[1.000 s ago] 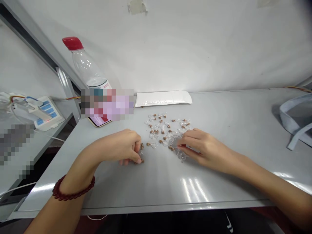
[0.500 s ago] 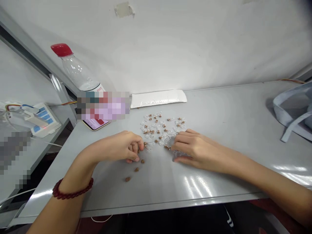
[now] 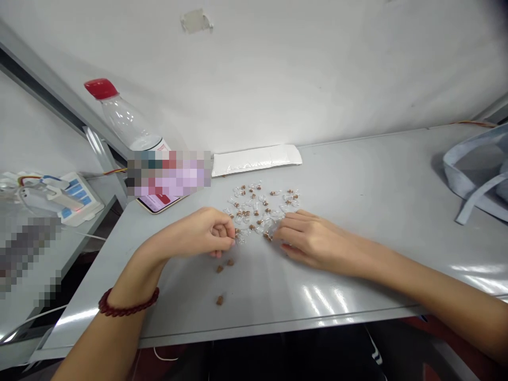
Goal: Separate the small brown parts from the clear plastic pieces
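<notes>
Several tiny clear glass pieces with brown stoppers (image 3: 256,212) lie scattered on the grey table (image 3: 337,185). At their left edge, my left hand (image 3: 216,233) has its thumb and index finger pinched together beside a stoppered piece; what is between the fingertips is too small to make out. My right hand (image 3: 299,235) rests palm down at the right edge of the pile, fingers bent over clear pieces and partly hiding them. Nearer the front edge, three loose brown stoppers (image 3: 219,300) lie apart from the glass.
Behind the pile lies a white padded packet (image 3: 257,160). At the back left are a phone (image 3: 159,203) and a red-capped bottle (image 3: 127,119). A power strip (image 3: 81,198) is further left, and a pale blue strap (image 3: 472,196) at the right.
My left hand's thumb and index finger have come together near the glass pieces. The loose stoppers at the front have shifted. My right hand has moved slightly left.
</notes>
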Motion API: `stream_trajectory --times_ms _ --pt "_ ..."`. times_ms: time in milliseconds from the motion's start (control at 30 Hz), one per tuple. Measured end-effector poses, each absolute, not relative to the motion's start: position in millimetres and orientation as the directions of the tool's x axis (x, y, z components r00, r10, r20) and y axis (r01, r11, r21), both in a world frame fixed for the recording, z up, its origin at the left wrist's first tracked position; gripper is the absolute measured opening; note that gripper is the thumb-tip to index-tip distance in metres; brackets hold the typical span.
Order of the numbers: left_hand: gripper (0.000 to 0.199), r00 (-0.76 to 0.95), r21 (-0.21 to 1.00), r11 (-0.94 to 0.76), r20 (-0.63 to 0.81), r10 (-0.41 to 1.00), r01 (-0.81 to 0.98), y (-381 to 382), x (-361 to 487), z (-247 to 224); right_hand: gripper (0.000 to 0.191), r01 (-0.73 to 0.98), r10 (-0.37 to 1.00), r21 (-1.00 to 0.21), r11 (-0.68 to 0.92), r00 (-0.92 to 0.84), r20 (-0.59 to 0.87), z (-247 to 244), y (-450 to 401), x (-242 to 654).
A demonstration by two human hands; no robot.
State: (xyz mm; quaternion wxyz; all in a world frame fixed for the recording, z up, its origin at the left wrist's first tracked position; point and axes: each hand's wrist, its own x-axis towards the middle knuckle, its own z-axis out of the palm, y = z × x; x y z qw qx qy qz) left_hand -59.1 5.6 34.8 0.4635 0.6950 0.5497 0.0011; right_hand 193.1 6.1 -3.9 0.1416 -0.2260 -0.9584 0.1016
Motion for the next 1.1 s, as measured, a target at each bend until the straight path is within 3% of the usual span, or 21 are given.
stream_trajectory --times_ms 133,200,367,667,1100 --pt "0.008 0.428 0.828 0.012 -0.302 0.852 0.56 0 -45 32 0.035 0.364 0.6 -0.543 0.757 -0.717 0.355 -7 5 189" --pt "0.01 0.412 0.887 0.022 -0.236 0.88 0.461 -3 -36 29 0.043 0.317 0.629 -0.608 0.728 -0.662 0.408 -9 4 187" --pt "0.011 0.373 0.945 0.033 -0.16 0.914 0.325 -5 -24 21 0.045 0.305 0.608 -0.557 0.773 -0.61 0.509 -15 0 183" --pt "0.015 0.338 0.958 0.169 -0.243 0.909 0.233 -7 -12 16 0.054 0.269 0.571 -0.529 0.805 -0.596 0.565 -20 -4 178" --pt "0.025 0.314 0.951 0.179 -0.255 0.914 0.25 -8 -10 10 0.049 0.291 0.551 -0.475 0.831 -0.553 0.625 -24 -1 176"
